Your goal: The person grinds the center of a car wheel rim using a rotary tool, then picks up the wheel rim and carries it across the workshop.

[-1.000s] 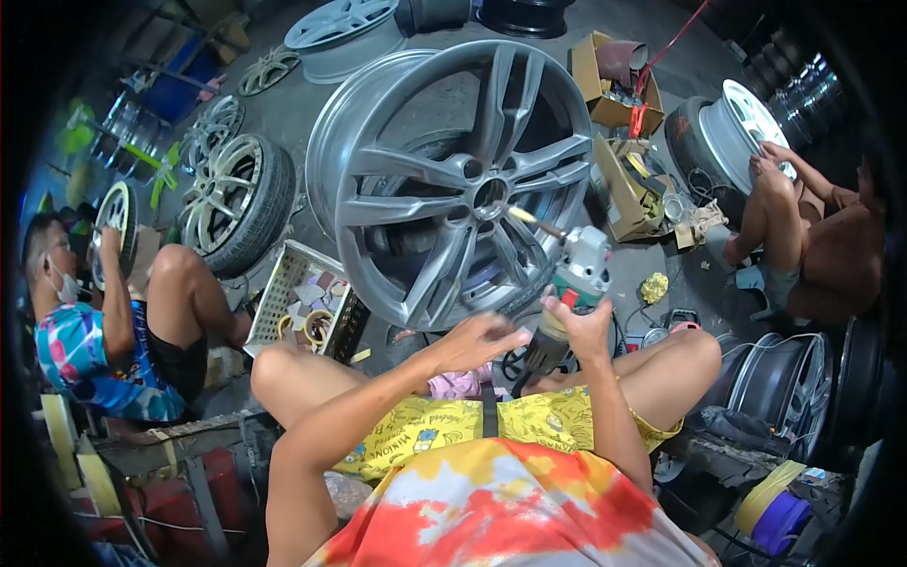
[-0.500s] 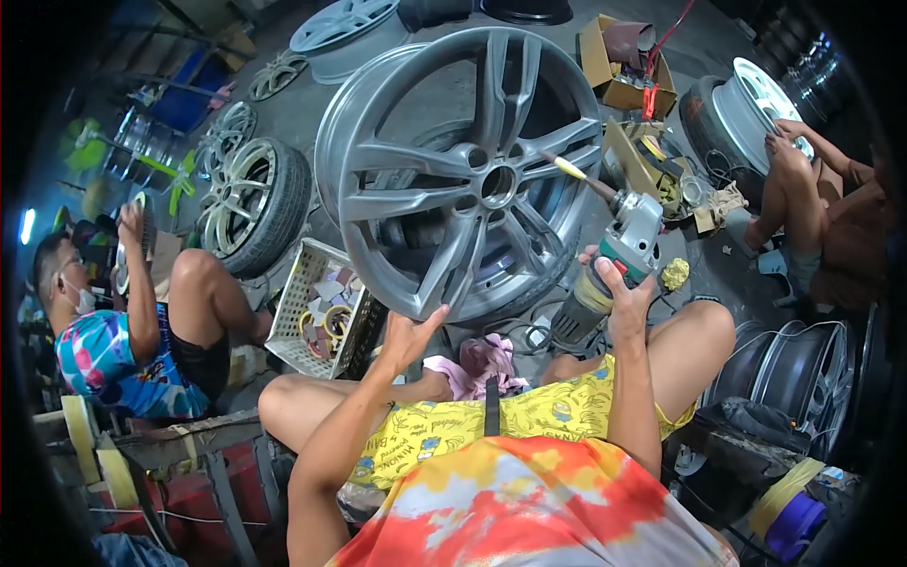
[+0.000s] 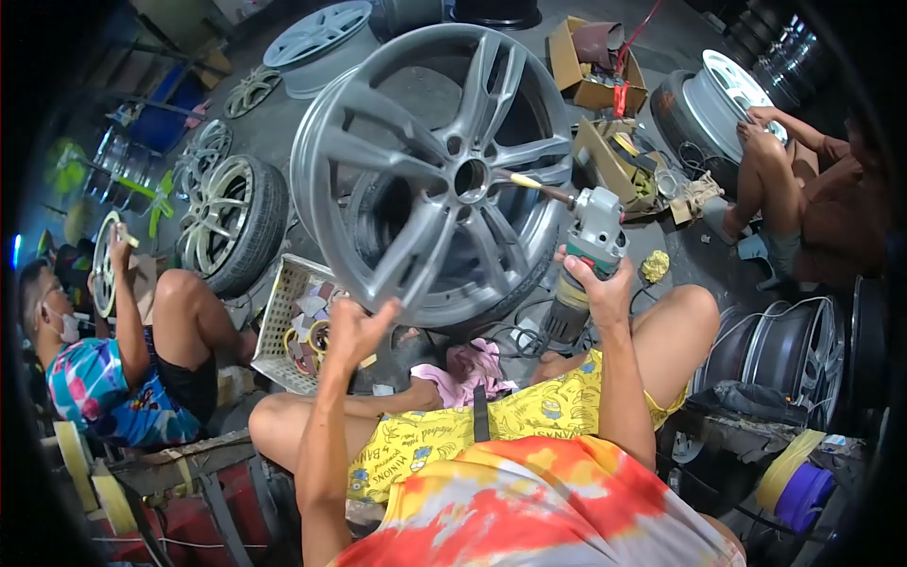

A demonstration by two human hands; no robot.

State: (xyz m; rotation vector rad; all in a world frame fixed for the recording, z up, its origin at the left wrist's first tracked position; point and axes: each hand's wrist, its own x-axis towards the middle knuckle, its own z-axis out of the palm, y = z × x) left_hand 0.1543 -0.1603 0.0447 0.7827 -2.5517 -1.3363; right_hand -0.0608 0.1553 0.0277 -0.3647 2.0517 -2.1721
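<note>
A large grey alloy wheel rim (image 3: 470, 180) is propped up in front of me, its left spokes blurred. My left hand (image 3: 361, 333) is closed at the rim's lower left edge, thumb pointing right. Wrapped round the green and grey body of a power tool (image 3: 595, 231) is my right hand (image 3: 603, 288). The tool stands nearly upright on the right, and its thin shaft with a pale yellow tip points left, close to the hub. Whether the tip touches the metal I cannot tell.
Left of the rim is a cream basket (image 3: 274, 331) with sanding pieces and tape rolls. Cardboard boxes (image 3: 605, 156) stand at the right. One person (image 3: 104, 378) sits at far left, another (image 3: 822, 208) at far right by a white rim (image 3: 723, 99). A pink cloth (image 3: 463, 373) lies below.
My left hand has gone from beside the tool to the rim's lower edge. The rim has turned slightly clockwise. The tool's tip has shifted from the hub to the right and back towards it.
</note>
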